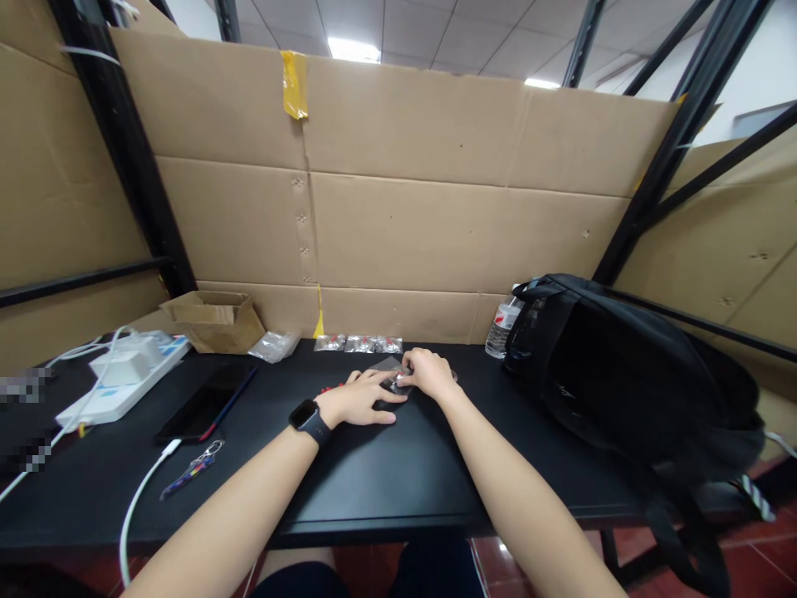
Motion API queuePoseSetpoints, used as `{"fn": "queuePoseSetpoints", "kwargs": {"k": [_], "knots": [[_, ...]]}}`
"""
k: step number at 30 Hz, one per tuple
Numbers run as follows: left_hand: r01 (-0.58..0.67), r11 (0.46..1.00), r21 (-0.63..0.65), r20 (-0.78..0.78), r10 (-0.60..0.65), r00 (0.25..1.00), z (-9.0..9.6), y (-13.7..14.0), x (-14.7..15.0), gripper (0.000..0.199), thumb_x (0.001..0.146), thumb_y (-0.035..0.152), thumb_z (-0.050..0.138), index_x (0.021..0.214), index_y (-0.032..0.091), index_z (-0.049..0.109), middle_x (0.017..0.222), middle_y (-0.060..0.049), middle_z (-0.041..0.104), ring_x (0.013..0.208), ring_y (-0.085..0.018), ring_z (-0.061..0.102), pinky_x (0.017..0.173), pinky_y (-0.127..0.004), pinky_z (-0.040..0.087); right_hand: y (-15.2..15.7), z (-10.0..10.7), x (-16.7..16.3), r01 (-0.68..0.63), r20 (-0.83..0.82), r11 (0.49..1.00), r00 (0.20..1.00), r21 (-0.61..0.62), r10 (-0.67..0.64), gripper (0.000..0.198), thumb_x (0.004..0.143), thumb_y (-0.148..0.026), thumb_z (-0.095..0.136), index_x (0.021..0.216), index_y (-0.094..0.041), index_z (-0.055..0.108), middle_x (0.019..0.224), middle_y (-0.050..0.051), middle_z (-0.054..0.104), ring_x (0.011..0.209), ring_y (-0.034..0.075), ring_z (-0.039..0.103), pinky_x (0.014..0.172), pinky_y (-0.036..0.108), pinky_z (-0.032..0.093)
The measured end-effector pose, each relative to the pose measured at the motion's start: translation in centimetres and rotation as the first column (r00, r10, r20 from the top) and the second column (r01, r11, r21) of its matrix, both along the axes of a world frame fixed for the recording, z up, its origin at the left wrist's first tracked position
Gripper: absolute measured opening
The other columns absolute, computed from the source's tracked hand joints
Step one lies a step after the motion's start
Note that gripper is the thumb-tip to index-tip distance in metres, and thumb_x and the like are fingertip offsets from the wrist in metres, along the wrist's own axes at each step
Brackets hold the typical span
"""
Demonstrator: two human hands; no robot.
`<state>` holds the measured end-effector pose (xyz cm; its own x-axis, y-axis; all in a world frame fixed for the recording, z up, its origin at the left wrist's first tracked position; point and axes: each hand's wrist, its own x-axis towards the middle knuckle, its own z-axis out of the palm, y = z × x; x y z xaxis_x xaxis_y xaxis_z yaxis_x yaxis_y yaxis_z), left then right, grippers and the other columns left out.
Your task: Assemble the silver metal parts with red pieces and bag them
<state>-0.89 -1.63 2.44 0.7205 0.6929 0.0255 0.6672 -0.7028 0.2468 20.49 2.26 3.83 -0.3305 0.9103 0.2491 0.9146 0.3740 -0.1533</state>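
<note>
A small clear plastic bag (387,364) with something shiny and red at its edge lies on the black desk. My left hand (361,402), wearing a black watch, rests palm down with its fingers stretched out and apart, fingertips touching the bag. From the right, my right hand (431,373) bends its fingers and thumb together on the bag; the fingers partly hide what is inside. Small red things (332,388) show just behind my left hand. Beyond both hands, three flat clear packets (360,343) with red and silvery contents lie in a row along the cardboard wall.
On the left are a white power strip (112,382), a phone (208,403) on a white cable, a beaded keychain (192,471), an open cardboard box (215,322) and a plastic bag (274,346). A water bottle (500,329) and a black backpack (623,374) stand right.
</note>
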Motion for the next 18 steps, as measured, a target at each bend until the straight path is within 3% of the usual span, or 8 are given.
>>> {"fn": "queuePoseSetpoints", "kwargs": {"k": [4, 8, 14, 16, 18], "knots": [[-0.015, 1.0, 0.001, -0.005, 0.015, 1.0, 0.1, 0.0, -0.2, 0.046, 0.088, 0.051, 0.062, 0.134, 0.053, 0.055, 0.163, 0.0, 0.029, 0.145, -0.041, 0.027, 0.106, -0.07, 0.024, 0.4, -0.2, -0.3, 0.023, 0.011, 0.999, 1.0, 0.033, -0.024, 0.032, 0.077, -0.052, 0.078, 0.092, -0.026, 0.068, 0.101, 0.004, 0.07, 0.091, 0.023, 0.067, 0.072, 0.028, 0.043], [-0.014, 1.0, -0.001, 0.001, 0.014, 1.0, 0.2, 0.1, -0.4, 0.045, 0.087, 0.049, 0.063, 0.132, 0.051, 0.058, 0.162, -0.001, 0.031, 0.141, -0.04, 0.034, 0.106, -0.067, 0.027, 0.6, -0.3, -0.6, 0.051, 0.033, 0.998, 0.998, 0.022, -0.051, 0.026, 0.08, -0.046, 0.077, 0.095, -0.027, 0.068, 0.099, 0.006, 0.071, 0.091, 0.024, 0.068, 0.074, 0.029, 0.044], [-0.029, 1.0, 0.0, -0.003, 0.029, 1.0, 0.5, 0.0, -0.4, 0.041, 0.088, 0.048, 0.062, 0.128, 0.051, 0.061, 0.159, -0.001, 0.038, 0.143, -0.039, 0.031, 0.107, -0.067, 0.024, 0.1, -0.7, -1.3, 0.06, 0.023, 0.995, 0.998, 0.08, -0.062, 0.013, 0.089, -0.03, 0.067, 0.101, -0.027, 0.066, 0.107, 0.007, 0.07, 0.094, 0.025, 0.068, 0.075, 0.031, 0.045], [-0.017, 1.0, 0.025, 0.021, 0.017, 1.0, 0.8, -0.1, -0.5, 0.034, 0.088, 0.047, 0.062, 0.122, 0.049, 0.066, 0.154, 0.0, 0.044, 0.141, -0.038, 0.032, 0.107, -0.064, 0.025, 0.2, -0.8, -1.2, 0.058, -0.028, 0.994, 0.998, 0.09, -0.055, 0.014, 0.088, -0.029, 0.067, 0.101, -0.025, 0.066, 0.108, 0.007, 0.068, 0.094, 0.025, 0.068, 0.076, 0.031, 0.045], [0.001, 0.997, 0.08, 0.078, -0.008, 0.997, 1.0, 0.0, -0.6, 0.025, 0.088, 0.039, 0.061, 0.11, 0.043, 0.073, 0.142, 0.0, 0.056, 0.136, -0.033, 0.038, 0.108, -0.056, 0.026, 0.4, -0.8, -0.8, -0.031, -0.112, 0.998, 0.993, 0.053, 0.037, 0.021, 0.083, -0.031, 0.073, 0.102, -0.024, 0.067, 0.107, 0.007, 0.067, 0.094, 0.023, 0.066, 0.077, 0.031, 0.046]]}}
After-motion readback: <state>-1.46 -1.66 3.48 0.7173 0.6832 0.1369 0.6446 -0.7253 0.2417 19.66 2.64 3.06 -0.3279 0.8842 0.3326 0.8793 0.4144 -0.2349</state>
